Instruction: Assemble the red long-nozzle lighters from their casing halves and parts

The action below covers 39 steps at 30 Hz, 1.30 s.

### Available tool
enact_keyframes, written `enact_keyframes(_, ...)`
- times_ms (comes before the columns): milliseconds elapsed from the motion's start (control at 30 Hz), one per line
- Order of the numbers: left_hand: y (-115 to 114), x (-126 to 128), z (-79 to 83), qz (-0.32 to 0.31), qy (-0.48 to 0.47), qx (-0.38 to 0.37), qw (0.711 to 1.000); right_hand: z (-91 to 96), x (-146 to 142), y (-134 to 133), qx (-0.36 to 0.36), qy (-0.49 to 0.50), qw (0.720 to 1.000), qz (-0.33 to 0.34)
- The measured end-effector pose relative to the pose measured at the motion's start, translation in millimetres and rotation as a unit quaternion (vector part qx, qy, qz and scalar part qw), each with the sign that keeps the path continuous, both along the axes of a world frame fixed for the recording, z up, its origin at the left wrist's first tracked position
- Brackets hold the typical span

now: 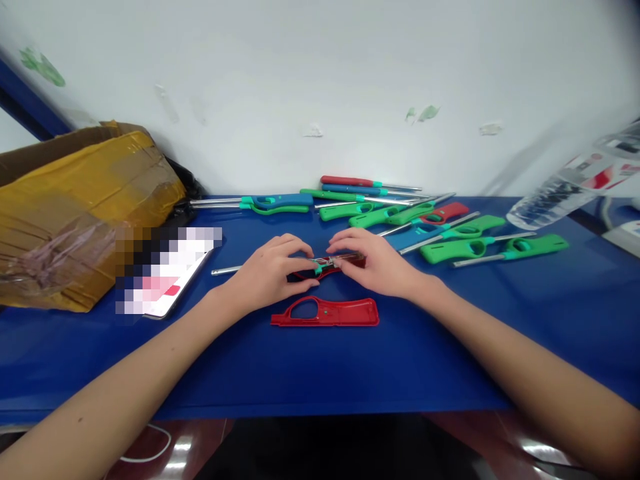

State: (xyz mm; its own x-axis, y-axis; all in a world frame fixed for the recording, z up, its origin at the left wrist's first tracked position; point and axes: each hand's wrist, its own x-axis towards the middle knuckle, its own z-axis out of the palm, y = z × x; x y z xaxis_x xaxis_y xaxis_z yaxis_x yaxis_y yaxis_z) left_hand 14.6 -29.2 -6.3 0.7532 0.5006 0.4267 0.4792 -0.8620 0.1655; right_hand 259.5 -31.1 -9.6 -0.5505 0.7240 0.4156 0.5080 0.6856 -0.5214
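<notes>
Between my two hands lies an opened red gas lighter (327,269), its inner parts and a teal trigger showing. Its metal tube (226,271) sticks out to the left, past my left hand. My left hand (277,270) is curled round the trigger end, thumb and fingers closing on it. From the right, my right hand (369,261) pinches at the inner parts near the middle of the lighter. What its fingertips hold is partly hidden. Just nearer to me, a loose red half shell (327,313) of a lighter handle lies flat, inside face up.
Several green, blue and red lighters (453,250) lie in a pile at the back right. A blue-green lighter (280,203) lies at the back left. A phone (175,280) and a taped cardboard box (90,213) stand left; a water bottle (570,180) leans at right on the blue table (350,373).
</notes>
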Motion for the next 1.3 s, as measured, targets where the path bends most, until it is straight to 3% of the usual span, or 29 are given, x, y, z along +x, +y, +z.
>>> enact_keyframes(133,1,0,-1.7,-0.005,-0.005,-0.006,1.0,5.6,8,1,0.049,-0.071,0.996,0.009)
enact_keyframes(467,1,0,-2.1,-0.009,-0.009,-0.021,1.0,0.9,6,0,0.177,-0.113,0.976,0.057)
enact_keyframes(700,1,0,-4.4,-0.011,-0.017,-0.031,0.999,-0.8,4,-1,0.16,-0.115,0.979,0.045)
enact_keyframes(1033,0,1,-5.0,-0.009,-0.016,-0.022,1.0,-0.7,6,1,0.078,-0.078,0.993,0.042)
enact_keyframes(1300,0,1,-6.7,-0.009,-0.022,-0.029,0.999,-4.0,3,-2,0.171,-0.125,0.976,0.042)
